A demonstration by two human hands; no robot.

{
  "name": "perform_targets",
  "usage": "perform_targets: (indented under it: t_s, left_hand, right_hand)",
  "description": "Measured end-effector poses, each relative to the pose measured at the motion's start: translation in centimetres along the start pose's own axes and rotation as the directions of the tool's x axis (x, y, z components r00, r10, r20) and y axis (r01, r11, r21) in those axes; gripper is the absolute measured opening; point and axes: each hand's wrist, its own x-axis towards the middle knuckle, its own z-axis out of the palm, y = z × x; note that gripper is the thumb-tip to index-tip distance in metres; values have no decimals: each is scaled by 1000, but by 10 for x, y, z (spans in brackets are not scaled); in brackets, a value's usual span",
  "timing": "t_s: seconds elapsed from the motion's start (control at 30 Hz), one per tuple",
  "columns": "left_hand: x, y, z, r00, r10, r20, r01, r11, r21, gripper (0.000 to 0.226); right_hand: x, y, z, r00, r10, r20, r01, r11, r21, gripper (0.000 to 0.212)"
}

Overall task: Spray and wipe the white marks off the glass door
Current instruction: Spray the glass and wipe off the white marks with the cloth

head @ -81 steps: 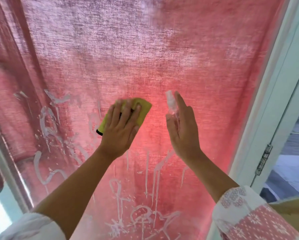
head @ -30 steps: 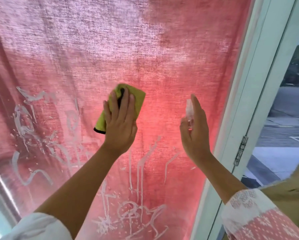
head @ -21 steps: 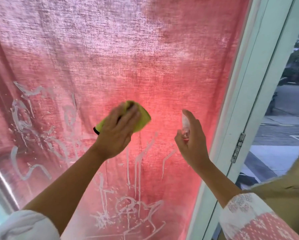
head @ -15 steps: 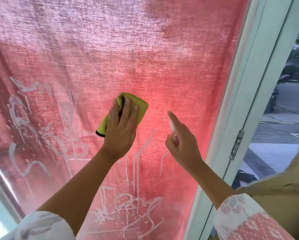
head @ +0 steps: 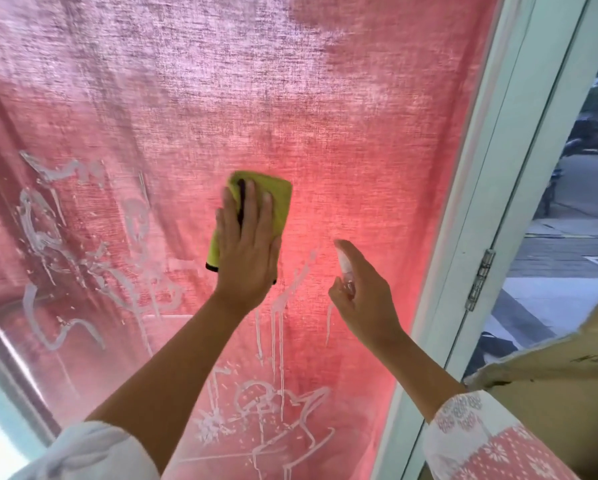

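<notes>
Gripping spray bottle point(head: 345, 268), contents unclear

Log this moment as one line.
left hand presses yellow cloth on glass | right hand holds spray bottle | white marks present

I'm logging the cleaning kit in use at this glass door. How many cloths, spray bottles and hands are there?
Cloth: 1, under the left hand
Spray bottle: 1, gripped in the right hand
Hands: 2
Total: 4
</notes>
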Motion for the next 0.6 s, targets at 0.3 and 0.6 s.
perform_targets:
  t_s: [0.3, 0.6]
  left_hand:
    - [-27, -10, 9, 957, 283, 69, -290, 951, 112, 67]
    - [-36, 26, 44, 928, 365, 69, -371, 916, 149, 63]
  right_hand:
    - [-3, 11, -12, 980, -39, -193, 37, 999, -17, 53]
    - [4, 22, -35, 942, -135, -306, 70, 974, -214, 54]
